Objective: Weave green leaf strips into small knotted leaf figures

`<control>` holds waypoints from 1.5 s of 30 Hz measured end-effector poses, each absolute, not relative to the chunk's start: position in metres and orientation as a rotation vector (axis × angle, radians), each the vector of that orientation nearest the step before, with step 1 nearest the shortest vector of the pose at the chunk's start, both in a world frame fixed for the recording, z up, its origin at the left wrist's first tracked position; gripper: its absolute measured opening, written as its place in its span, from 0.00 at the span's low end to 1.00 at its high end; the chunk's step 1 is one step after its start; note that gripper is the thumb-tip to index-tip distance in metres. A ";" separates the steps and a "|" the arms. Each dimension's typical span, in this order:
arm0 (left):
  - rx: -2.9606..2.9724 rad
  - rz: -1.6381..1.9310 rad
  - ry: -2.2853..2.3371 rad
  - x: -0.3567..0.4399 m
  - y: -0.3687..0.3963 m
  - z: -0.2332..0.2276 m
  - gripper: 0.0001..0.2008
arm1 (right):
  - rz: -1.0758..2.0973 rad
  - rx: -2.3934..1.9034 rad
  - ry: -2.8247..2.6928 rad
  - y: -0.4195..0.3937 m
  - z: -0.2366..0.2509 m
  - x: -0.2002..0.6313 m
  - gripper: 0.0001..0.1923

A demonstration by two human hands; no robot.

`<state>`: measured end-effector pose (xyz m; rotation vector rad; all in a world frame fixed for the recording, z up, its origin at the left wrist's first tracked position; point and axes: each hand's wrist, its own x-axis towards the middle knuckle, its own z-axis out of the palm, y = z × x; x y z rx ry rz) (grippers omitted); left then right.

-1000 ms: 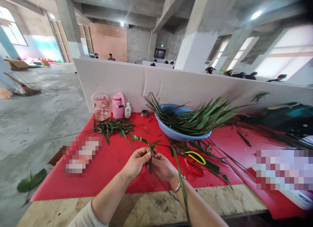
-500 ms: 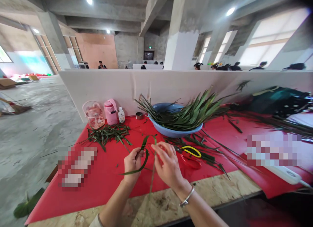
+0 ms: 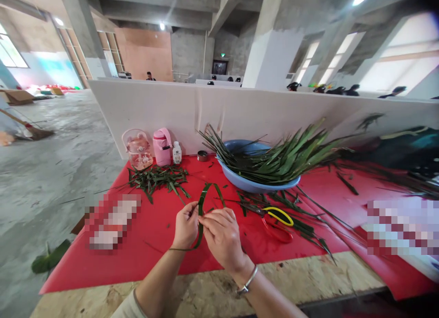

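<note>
A red-covered surface [image 3: 144, 258] seen from above, with a pale partition along its far edge. At the far left corner stand a clear pink jug [image 3: 139, 149], a pink flask [image 3: 162, 146] and a small white bottle [image 3: 177, 153]; just in front of them lies a heap of leaf trimmings [image 3: 158, 178]. Near the front edge, at the middle, the left hand [image 3: 185, 226] pinches a green leaf strip [image 3: 202, 208] between thumb and fingers. The strip arches up in a loop above both hands, and its tail curls down and leftward below the left hand. The right hand [image 3: 222, 238], a bracelet at its wrist, closes its fingertips on the same strip, touching the left hand. To work the loop well, it seems wise to keep the left pinch firm where the strip crosses and feed with the right without twisting the blade. Right of the hands lie yellow-and-red scissors [image 3: 277, 222] among loose leaves; behind them, a blue basin [image 3: 254, 183] holds long leaves.
</note>
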<state>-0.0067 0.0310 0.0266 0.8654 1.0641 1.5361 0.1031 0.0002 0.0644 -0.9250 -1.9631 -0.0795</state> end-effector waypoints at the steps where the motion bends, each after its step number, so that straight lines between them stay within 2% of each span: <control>1: 0.810 1.507 1.018 -0.009 0.033 0.024 0.13 | -0.057 -0.929 -1.998 0.002 0.063 0.103 0.14; 4: 0.621 1.363 0.826 -0.014 0.036 0.015 0.14 | 0.006 -0.972 -2.067 0.012 0.060 0.107 0.17; 9: 0.459 1.207 0.623 -0.018 0.030 0.007 0.13 | -0.103 -1.050 -2.020 0.040 0.055 0.117 0.11; 11: 0.446 1.161 0.624 -0.017 0.029 0.006 0.13 | -0.159 -1.062 -2.059 0.050 0.050 0.117 0.15; 13: 0.451 1.147 0.631 -0.016 0.028 0.005 0.14 | -0.182 -1.072 -2.093 0.058 0.043 0.117 0.17; 18: 0.474 1.194 0.653 -0.016 0.030 0.004 0.14 | -0.138 -1.098 -2.022 0.067 0.026 0.118 0.10; 22: 0.477 1.221 0.670 -0.020 0.032 0.006 0.14 | 0.035 -1.086 -2.057 0.067 0.023 0.120 0.09; 24: 0.480 1.219 0.659 -0.022 0.032 0.007 0.14 | 0.118 -1.099 -2.071 0.063 0.030 0.121 0.12; 27: 0.537 1.227 0.676 -0.022 0.032 0.005 0.12 | 0.116 -1.126 -2.036 0.055 0.048 0.121 0.21; 32: 0.731 1.237 0.797 -0.017 0.030 0.001 0.13 | 0.076 -1.151 -2.024 0.047 0.065 0.110 0.12; 40: 0.850 1.252 0.940 -0.014 0.026 0.005 0.16 | 0.091 -1.260 -1.893 0.036 0.046 0.100 0.04; 43: 0.808 1.272 0.940 -0.015 0.025 0.008 0.15 | 0.211 -1.171 -1.888 0.032 0.042 0.099 0.06; 45: 0.804 1.297 0.934 -0.016 0.024 0.008 0.13 | 0.434 -1.123 -1.818 0.030 0.039 0.096 0.06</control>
